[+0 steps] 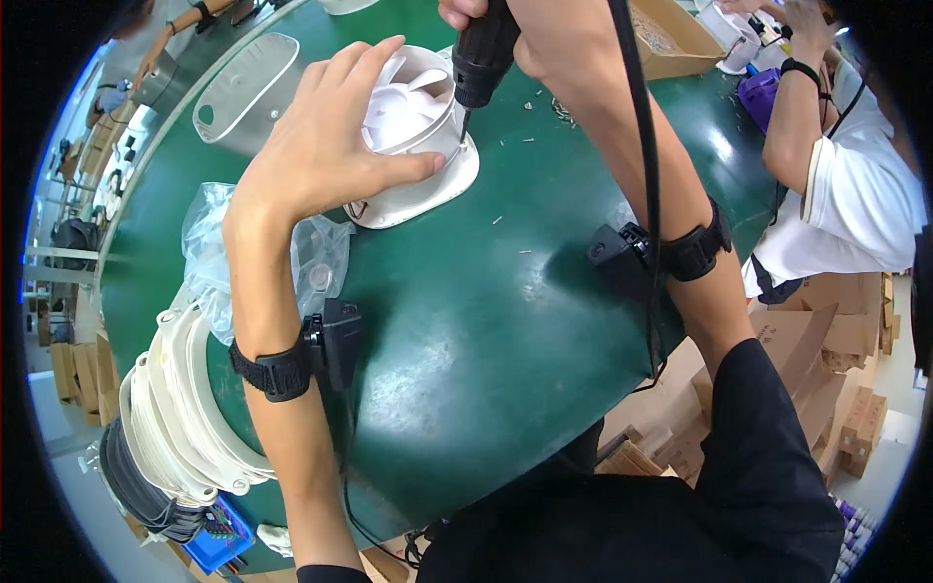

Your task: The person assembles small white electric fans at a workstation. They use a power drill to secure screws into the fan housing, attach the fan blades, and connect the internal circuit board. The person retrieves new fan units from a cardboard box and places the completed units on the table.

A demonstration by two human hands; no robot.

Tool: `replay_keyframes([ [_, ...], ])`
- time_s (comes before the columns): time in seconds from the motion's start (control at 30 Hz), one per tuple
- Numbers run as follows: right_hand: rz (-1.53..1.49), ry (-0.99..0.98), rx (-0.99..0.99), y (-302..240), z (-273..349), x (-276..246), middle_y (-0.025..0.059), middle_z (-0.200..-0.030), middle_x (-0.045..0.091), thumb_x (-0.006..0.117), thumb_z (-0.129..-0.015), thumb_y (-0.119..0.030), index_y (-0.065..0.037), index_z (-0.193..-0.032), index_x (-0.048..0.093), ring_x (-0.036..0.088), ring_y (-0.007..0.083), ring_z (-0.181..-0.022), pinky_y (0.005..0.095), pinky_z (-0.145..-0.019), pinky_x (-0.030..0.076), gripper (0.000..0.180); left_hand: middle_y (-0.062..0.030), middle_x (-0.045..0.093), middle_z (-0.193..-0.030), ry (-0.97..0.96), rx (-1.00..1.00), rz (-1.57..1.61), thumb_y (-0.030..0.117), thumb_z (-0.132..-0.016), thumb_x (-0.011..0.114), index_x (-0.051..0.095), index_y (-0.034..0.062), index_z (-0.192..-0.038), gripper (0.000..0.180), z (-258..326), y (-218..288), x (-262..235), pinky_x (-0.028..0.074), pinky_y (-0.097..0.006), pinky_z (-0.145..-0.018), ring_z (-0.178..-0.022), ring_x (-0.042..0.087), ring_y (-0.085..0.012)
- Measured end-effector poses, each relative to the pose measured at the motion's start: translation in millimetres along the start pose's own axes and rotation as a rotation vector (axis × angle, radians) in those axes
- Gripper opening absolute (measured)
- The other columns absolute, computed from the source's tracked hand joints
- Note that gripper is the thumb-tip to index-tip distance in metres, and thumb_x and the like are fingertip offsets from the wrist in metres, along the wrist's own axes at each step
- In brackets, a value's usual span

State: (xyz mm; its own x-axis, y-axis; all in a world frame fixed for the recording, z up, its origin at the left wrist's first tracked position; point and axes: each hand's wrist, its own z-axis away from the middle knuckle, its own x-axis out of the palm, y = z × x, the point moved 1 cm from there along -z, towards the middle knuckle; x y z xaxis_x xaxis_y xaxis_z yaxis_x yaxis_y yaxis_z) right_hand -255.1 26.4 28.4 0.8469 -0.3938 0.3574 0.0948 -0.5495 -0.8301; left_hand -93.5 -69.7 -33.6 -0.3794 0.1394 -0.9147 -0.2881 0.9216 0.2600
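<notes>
My left hand (316, 141) grips a white fan housing (442, 185), fingers over its far rim and thumb along its near side. Inside the round opening sits a white fan blade wheel (398, 112). A black electric screwdriver (480, 63) is held in my right hand (530, 56), pointing down. Its bit reaches the right side of the housing, by the flat base; the screw head itself cannot be made out. The upper part of the screwdriver and most of my right fingers run out of the picture.
Loose screws (562, 110) lie on the green table (457, 321). Beside my left arm are a clear plastic bag (209, 248), stacked cream rings (180, 408), black cables (146, 486) and a blue tray (219, 544). A translucent cover (251, 89) lies beyond. A co-worker (846, 185) sits right, near a cardboard box (675, 39).
</notes>
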Motion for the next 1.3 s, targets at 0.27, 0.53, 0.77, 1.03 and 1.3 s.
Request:
replay_keyframes([
  [0.27,0.040,-0.035,-0.033,-0.8,0.9,-1.6,0.0003,-0.055,0.052,0.069,-0.098,-0.029,-0.003,-0.078,0.059,0.049,0.0088,-0.043,0.0256,-0.042,0.039,0.035,-0.0169,0.052,-0.146,0.062,0.036,-0.052,0.047,-0.067,0.086,0.048,0.0067,-0.150,0.100,-3.0,-3.2,4.8,0.046,-0.047,-0.110,-0.133,0.050,-0.0378],
  [0.53,0.071,-0.073,-0.050,4.8,1.2,-1.8,0.0001,-0.056,0.053,0.070,-0.099,-0.030,-0.003,-0.077,0.060,0.050,0.0085,-0.044,0.0254,-0.043,0.039,0.036,-0.0205,0.046,-0.153,-0.006,-0.033,-0.018,0.040,-0.071,0.088,0.045,0.0071,-0.153,0.099,0.6,-2.1,1.4,0.038,-0.046,-0.117,-0.143,0.042,-0.0383],
  [0.77,0.140,-0.142,-0.116,5.0,0.0,-6.7,-0.0002,-0.058,0.054,0.070,-0.099,-0.031,-0.003,-0.076,0.060,0.051,0.0081,-0.046,0.0252,-0.043,0.039,0.038,-0.0199,0.050,-0.148,0.011,-0.003,-0.024,0.042,-0.070,0.087,0.048,0.0054,-0.150,0.097,-0.6,1.6,0.9,0.041,-0.047,-0.113,-0.137,0.046,-0.0384],
  [1.03,0.088,-0.315,-0.180,-8.7,7.0,16.4,-0.0038,-0.062,0.058,0.070,-0.101,-0.025,-0.004,-0.083,0.068,0.052,0.0031,-0.050,0.0222,-0.044,0.037,0.028,-0.0148,0.055,-0.137,0.034,0.068,0.036,0.040,-0.067,0.084,0.052,0.0059,-0.144,0.090,-6.2,-5.5,6.3,0.047,-0.047,-0.107,-0.128,0.050,-0.0388],
  [1.3,0.039,-0.333,-0.147,1.4,3.1,12.2,-0.0050,-0.053,0.051,0.073,-0.100,-0.028,-0.007,-0.074,0.064,0.047,0.0030,-0.042,0.0211,-0.038,0.034,0.035,-0.0178,0.053,-0.143,0.021,0.010,-0.056,0.040,-0.066,0.085,0.048,0.0039,-0.149,0.097,1.8,-4.7,3.9,0.046,-0.046,-0.110,-0.133,0.047,-0.0386],
])
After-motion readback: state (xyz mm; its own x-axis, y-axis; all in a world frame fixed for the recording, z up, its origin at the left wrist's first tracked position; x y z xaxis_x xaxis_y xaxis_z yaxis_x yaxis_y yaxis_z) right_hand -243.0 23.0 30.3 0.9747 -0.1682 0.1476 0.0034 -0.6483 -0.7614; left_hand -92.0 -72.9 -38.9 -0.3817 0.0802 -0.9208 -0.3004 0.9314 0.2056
